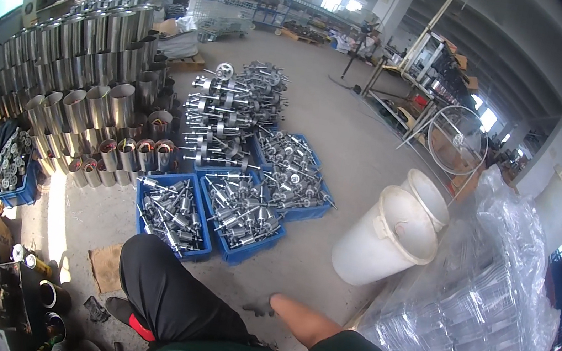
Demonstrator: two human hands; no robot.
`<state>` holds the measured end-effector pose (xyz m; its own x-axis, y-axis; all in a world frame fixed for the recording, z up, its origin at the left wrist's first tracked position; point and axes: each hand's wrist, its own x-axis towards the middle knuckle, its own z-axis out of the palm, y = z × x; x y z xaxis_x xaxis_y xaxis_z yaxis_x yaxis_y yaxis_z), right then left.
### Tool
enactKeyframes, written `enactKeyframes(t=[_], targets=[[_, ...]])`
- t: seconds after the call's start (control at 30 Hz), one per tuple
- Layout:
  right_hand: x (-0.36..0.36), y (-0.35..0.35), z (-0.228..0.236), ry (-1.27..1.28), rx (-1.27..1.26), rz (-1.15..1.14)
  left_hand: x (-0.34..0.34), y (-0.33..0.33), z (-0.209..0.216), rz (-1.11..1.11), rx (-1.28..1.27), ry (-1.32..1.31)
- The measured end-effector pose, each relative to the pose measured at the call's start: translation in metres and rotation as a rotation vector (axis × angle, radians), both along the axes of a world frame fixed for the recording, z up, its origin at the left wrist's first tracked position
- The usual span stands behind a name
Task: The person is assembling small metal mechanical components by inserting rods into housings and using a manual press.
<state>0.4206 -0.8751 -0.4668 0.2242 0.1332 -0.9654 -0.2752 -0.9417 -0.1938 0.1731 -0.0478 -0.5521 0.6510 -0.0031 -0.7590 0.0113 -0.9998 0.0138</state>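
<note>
— One hand is seen?
— Only the right hand (261, 308), gloved, fingers pressed together on the concrete floor (342, 148). Blue crates of rotor shafts (207, 212) lie beyond the fingertips.

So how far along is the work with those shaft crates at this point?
Done: blue crates sit full of metal shafts, more piled behind. In hand: nothing visible; the right forearm reaches to the floor, its grip hidden. Left: stacked metal cylinders stand untouched.

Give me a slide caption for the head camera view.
Blue plastic crates of metal rotor shafts beside white plastic buckets on concrete floor.
</note>
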Motion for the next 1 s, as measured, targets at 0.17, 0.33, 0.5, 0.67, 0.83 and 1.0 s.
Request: enactKeyframes(t=[0.17,0.33,0.5,0.67,0.83,1.0], targets=[[0.188,0.115,0.058,-0.694,0.073,0.414,-0.021,-0.024,0.030,0.414,-0.348,-0.256],[0.226,0.336,0.183,-1.024,0.395,0.715,-0.147,-0.021,0.051,0.835,-0.536,-0.532],[0.222,0.440,0.202,-1.221,0.462,0.942,-0.085,-0.124,0.227,0.806,-0.277,-0.493],[0.200,0.471,0.185,-1.165,0.281,1.233,-0.117,-0.136,0.229,0.814,-0.158,-0.738],[0.187,0.486,0.191,-1.102,0.105,1.363,-0.177,-0.148,0.240,0.956,-0.038,-0.692],[0.181,0.491,0.182,-1.181,0.164,1.303,-0.203,-0.154,0.248,1.040,-0.090,-0.634]])
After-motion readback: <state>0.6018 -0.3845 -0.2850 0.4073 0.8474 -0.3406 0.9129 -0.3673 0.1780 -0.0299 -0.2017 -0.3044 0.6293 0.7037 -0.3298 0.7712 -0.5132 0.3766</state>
